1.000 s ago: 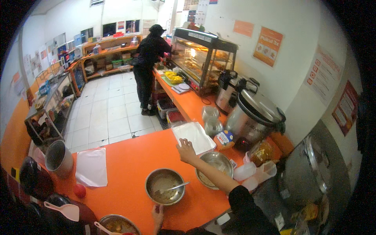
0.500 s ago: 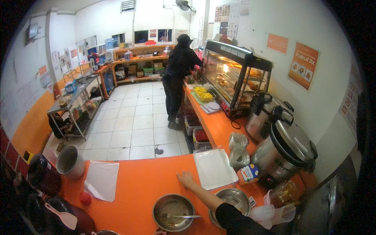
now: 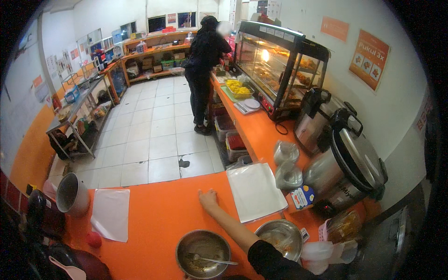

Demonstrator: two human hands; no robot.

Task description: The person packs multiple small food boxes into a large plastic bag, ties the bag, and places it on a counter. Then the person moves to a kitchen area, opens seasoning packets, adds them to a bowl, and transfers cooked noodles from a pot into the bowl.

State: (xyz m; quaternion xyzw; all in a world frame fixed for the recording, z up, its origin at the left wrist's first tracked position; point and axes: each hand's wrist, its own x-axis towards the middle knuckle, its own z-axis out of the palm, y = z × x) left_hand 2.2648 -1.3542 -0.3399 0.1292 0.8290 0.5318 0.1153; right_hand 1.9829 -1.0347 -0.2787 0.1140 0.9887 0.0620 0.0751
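My right hand (image 3: 207,199) reaches across the orange counter (image 3: 158,210), low over its far edge, beside a stack of white paper sheets (image 3: 256,193). Its thumb and fingers look apart and slightly bent, and I see nothing in them. Under my right forearm and black sleeve sits a metal bowl (image 3: 283,237) with some residue. Nearer the middle stands another metal bowl (image 3: 205,268), smeared inside, with a fork (image 3: 212,259) lying across it. My left hand does not show; the lower edge cuts off that side.
Paper (image 3: 111,214), a red ball-like thing (image 3: 94,239) and a grey pot (image 3: 73,196) stand left. Right are clear plastic containers (image 3: 287,170), large cookers (image 3: 343,172) and a lit food display case (image 3: 275,70). A person in black (image 3: 200,74) stands at the side counter.
The view has tilted down and shifted a little. My right hand has moved slightly left and toward the counter's far edge. My left fingers, seen at the bowl's near rim before, have dropped out of sight.
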